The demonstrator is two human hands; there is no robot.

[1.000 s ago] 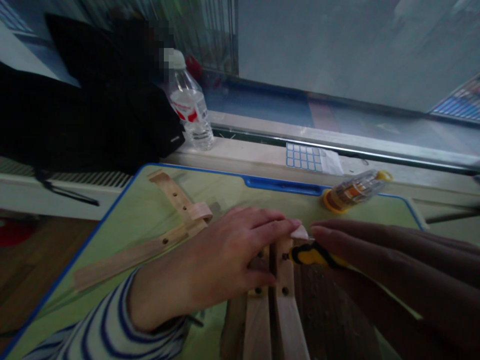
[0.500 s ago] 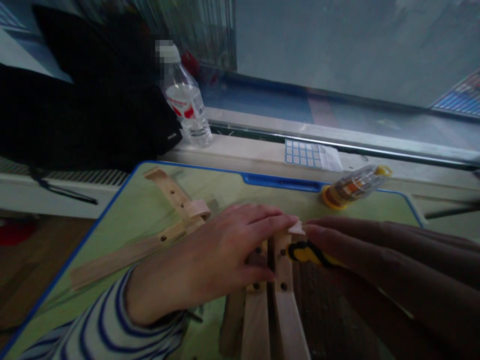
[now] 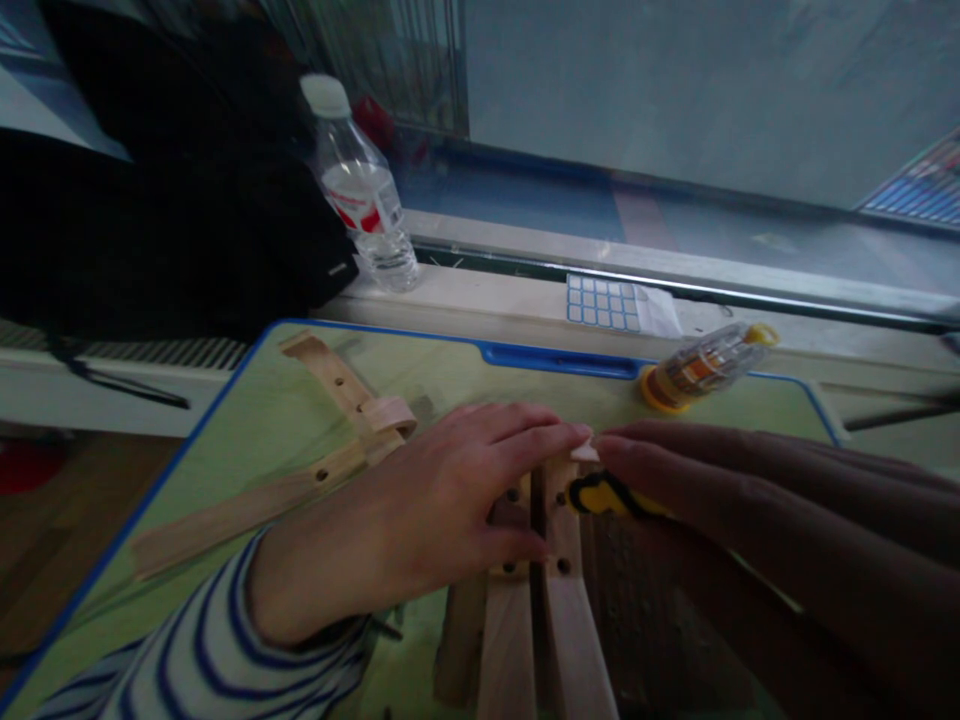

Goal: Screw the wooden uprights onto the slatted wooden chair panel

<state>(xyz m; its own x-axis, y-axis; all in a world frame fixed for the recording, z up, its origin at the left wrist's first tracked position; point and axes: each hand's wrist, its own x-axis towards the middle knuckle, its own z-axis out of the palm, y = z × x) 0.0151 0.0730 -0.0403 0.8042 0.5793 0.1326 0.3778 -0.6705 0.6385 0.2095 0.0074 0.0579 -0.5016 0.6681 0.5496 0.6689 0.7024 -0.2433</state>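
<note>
My left hand (image 3: 457,490), in a striped sleeve, lies over the upper end of two side-by-side wooden bars with drilled holes. Its thumb and fingers are closed round the left wooden bar (image 3: 508,630). The right wooden bar (image 3: 574,630) runs alongside, a narrow gap between them. Coming in from the right, my right hand (image 3: 750,520) is large and dark near the camera. Its fingers close on a screwdriver (image 3: 611,495) with a yellow and black handle, whose end is by a hole in the right bar. The screwdriver's far part is hidden by the hand.
An angled wooden assembly (image 3: 322,475) lies left on the blue-edged green table (image 3: 225,440). A clear tube with yellow ends (image 3: 705,368) stands tilted at the back right. On the sill are a water bottle (image 3: 367,200) and a label sheet (image 3: 602,303). A black bag (image 3: 165,230) is at left.
The whole view has shifted slightly. Both hands keep nearly the same place on the wooden bars and the screwdriver, and the screwdriver handle looks slightly turned.
</note>
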